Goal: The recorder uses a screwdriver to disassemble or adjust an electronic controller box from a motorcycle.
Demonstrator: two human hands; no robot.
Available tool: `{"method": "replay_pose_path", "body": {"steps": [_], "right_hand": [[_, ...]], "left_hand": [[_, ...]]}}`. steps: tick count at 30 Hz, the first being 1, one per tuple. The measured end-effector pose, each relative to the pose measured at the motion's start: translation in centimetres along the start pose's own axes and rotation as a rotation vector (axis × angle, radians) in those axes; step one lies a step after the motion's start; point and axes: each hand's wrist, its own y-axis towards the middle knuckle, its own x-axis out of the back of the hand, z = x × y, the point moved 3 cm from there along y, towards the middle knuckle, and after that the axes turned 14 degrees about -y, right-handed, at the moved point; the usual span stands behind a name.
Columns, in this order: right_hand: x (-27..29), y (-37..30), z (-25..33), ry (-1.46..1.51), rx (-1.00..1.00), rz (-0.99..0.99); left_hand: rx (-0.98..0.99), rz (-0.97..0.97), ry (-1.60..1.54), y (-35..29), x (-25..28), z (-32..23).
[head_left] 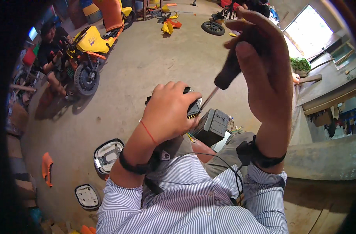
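Observation:
My left hand (170, 111) grips a small black electronic box (193, 107) with a ribbed edge, held over my lap. My right hand (263, 66) is raised higher and holds a screwdriver (229, 72) by its black handle; the metal shaft slants down to the left and its tip meets the box's right side. Just below sits a black battery-like block (213, 125) with coloured wires beside it. Both wrists wear dark bands, and a thin red string circles my left wrist.
Two white and black oval covers (107, 155) (87, 196) lie on the concrete floor at lower left, near an orange panel (47, 168). A person works on a yellow scooter (86, 58) at upper left. A loose wheel (213, 28) lies at the back. A concrete ledge (322, 156) stands to the right.

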Motion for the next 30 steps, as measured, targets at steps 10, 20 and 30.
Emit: {"method": "replay_pose_path", "body": {"steps": [10,20,30], "right_hand": [[-0.5,0.5,0.0,-0.400,-0.100,-0.015],[-1.3,1.2,1.3,-0.260,0.018,-0.059],[0.3,0.6,-0.5,-0.116,-0.064,0.023]], "left_hand": [[0.020,0.025,-0.042,0.2,0.7,0.1],[0.023,0.019,-0.043,0.3,1.0,0.1],[0.009,-0.005,-0.052,0.2,1.0,0.1]]}}
